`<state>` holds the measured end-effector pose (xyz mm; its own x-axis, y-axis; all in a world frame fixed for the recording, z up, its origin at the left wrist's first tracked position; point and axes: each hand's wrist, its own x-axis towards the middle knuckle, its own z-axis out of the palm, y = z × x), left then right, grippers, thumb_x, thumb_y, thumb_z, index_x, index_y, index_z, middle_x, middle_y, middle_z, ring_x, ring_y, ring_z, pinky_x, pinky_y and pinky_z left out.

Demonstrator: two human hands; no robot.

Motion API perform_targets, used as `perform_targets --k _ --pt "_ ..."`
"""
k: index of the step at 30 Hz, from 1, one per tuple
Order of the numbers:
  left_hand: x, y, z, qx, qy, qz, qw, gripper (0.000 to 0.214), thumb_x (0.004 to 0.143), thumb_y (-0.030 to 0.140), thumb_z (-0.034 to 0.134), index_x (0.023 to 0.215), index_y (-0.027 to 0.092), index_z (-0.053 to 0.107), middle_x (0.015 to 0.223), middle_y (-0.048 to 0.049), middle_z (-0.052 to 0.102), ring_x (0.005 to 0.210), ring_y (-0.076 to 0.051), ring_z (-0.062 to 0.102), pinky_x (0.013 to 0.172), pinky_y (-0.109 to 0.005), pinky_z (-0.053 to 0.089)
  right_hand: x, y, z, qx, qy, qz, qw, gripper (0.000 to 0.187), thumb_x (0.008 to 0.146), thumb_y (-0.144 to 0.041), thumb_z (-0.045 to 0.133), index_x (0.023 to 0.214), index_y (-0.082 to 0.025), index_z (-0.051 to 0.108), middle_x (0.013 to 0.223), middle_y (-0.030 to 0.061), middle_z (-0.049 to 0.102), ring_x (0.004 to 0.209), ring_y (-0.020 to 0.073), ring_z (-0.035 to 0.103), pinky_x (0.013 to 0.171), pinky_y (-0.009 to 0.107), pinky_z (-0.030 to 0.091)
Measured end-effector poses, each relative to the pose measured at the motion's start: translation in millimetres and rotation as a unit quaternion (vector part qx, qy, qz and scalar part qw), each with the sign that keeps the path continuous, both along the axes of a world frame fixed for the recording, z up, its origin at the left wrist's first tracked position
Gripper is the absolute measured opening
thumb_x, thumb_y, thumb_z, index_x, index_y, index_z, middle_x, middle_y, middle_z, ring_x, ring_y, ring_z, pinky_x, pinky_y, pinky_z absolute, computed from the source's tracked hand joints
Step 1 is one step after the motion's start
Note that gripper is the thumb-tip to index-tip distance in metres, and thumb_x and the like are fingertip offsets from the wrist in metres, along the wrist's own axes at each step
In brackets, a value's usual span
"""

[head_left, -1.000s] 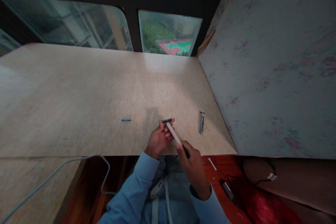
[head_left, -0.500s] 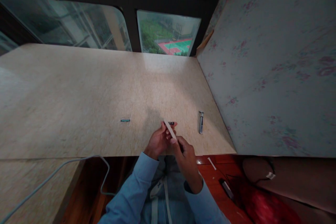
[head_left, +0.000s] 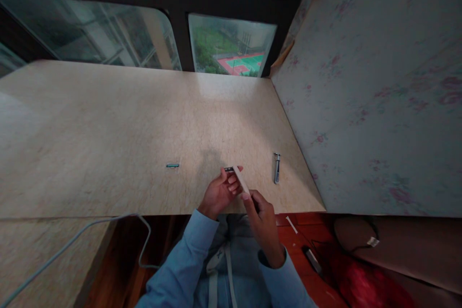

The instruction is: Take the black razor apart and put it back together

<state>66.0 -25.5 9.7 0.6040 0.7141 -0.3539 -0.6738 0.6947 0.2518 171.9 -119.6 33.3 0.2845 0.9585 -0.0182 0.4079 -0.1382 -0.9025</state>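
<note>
My left hand [head_left: 221, 191] pinches a small dark piece [head_left: 228, 169], which looks like a razor cartridge, between thumb and fingertips. My right hand [head_left: 263, 214] grips the lower end of a pale flat stick [head_left: 240, 179]. The far end of the stick lies across the dark piece, hiding part of it; whether they touch, I cannot tell. Right of my hands, a razor [head_left: 276, 168] with a silver head rests on the table. Over to the left is a slim dark and teal strip [head_left: 172, 165], shaped like another cartridge.
The marbled table [head_left: 108, 130] meets a dark-framed window [head_left: 182, 43] at the back and a flowered wall panel [head_left: 361, 106] on the right. A grey cable [head_left: 83, 231] crosses its lower left part. On the reddish floor lies a dark and white object [head_left: 312, 260].
The stick has slid to the right across the dark piece, uncovering its left part. My right hand has shifted slightly right with it, while my left hand stays nearly in place.
</note>
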Motion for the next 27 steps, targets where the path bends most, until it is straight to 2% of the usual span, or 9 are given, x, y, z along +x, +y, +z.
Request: perform_targets --k 7,10,16,24,27 --pt "0.3 -1.1 -3.3 0.031 -0.030 -0.012 0.999 0.029 0.089 0.037 0.059 0.078 0.010 0.061 0.062 0.0025 0.039 0.052 -0.008 0.038 0.051 -0.022 0.037 5.2 8.8 -1.2 0.014 -0.007 -0.025 1.000 0.035 0.095 -0.044 0.044 0.081 -0.017 0.060 0.061 -0.0036 0.048 0.056 0.0115 0.043 0.053 0.023 0.031" --pt "0.0 -1.1 -3.5 0.029 -0.034 -0.011 0.999 0.029 0.089 0.037 0.058 0.081 0.009 0.063 0.062 0.0025 0.039 0.052 -0.008 0.038 0.051 -0.021 0.037 5.5 6.3 0.9 0.012 -0.002 -0.021 1.000 0.035 0.095 -0.044 0.044 0.079 -0.017 0.059 0.060 -0.0041 0.046 0.055 0.0112 0.042 0.052 0.023 0.031" --pt "-0.7 -0.5 -3.1 0.016 -0.001 -0.007 1.000 0.034 0.092 0.037 0.054 0.099 0.006 0.066 0.061 0.0027 0.041 0.052 -0.007 0.039 0.051 -0.020 0.037 0.5 -1.5 1.5 -0.005 0.015 0.040 0.999 0.033 0.096 -0.043 0.044 0.086 -0.017 0.063 0.062 -0.0030 0.051 0.055 0.0117 0.046 0.053 0.023 0.031" --pt "0.6 -0.2 -4.7 0.016 -0.012 -0.012 1.000 0.030 0.088 0.036 0.060 0.093 0.007 0.065 0.062 0.0030 0.040 0.052 -0.008 0.038 0.050 -0.022 0.036 6.2 3.3 -3.3 0.002 -0.013 -0.011 1.000 0.038 0.096 -0.047 0.043 0.082 -0.017 0.062 0.060 -0.0034 0.048 0.055 0.0123 0.045 0.053 0.023 0.031" --pt "1.1 -0.1 -4.6 0.015 -0.002 -0.011 1.000 0.034 0.088 0.038 0.061 0.097 0.005 0.066 0.061 0.0035 0.039 0.051 -0.007 0.037 0.050 -0.021 0.035 5.1 1.3 -2.9 0.001 -0.008 0.006 1.000 0.038 0.096 -0.047 0.043 0.084 -0.017 0.062 0.059 -0.0031 0.049 0.054 0.0125 0.045 0.052 0.023 0.031"
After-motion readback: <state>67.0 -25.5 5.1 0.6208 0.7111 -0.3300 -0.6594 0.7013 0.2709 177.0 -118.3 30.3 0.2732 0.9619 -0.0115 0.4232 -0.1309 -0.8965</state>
